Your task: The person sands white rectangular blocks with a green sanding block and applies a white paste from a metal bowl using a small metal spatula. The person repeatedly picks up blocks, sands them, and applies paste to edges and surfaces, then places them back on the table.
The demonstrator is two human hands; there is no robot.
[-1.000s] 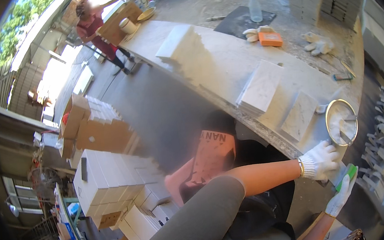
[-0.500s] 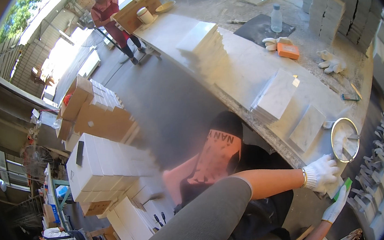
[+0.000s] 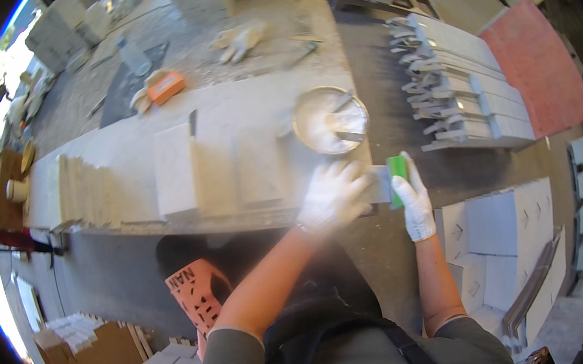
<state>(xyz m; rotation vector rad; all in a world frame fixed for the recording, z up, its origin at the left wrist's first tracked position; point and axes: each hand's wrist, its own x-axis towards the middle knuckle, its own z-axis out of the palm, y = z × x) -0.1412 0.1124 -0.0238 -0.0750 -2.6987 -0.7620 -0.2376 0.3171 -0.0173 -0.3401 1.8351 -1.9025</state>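
Observation:
My right hand (image 3: 416, 206), in a white knit glove, grips a scraper by its green handle (image 3: 398, 179); its pale flat blade (image 3: 381, 184) points left. Close to that blade is my gloved left hand (image 3: 335, 195), over the table's near right corner. Its fingers look stretched apart, though motion smears them, and nothing shows in them. Just beyond the left hand stands a round bucket (image 3: 298, 133) of white paste, with two flat metal tools in it. To its left, a thin pale tile (image 3: 259, 160) lies on the blurred tabletop.
Along the table stand a tile stack (image 3: 175, 169) and another stack (image 3: 83, 190). Farther back are an orange box (image 3: 166, 87), a plastic bottle (image 3: 133, 58) and loose gloves (image 3: 240, 43). Right of the table are racked slabs (image 3: 469, 81) and white boxes (image 3: 496, 231).
My view has swung right and now faces the table squarely. Both hands appear farther up the picture, the right one still holding the green scraper.

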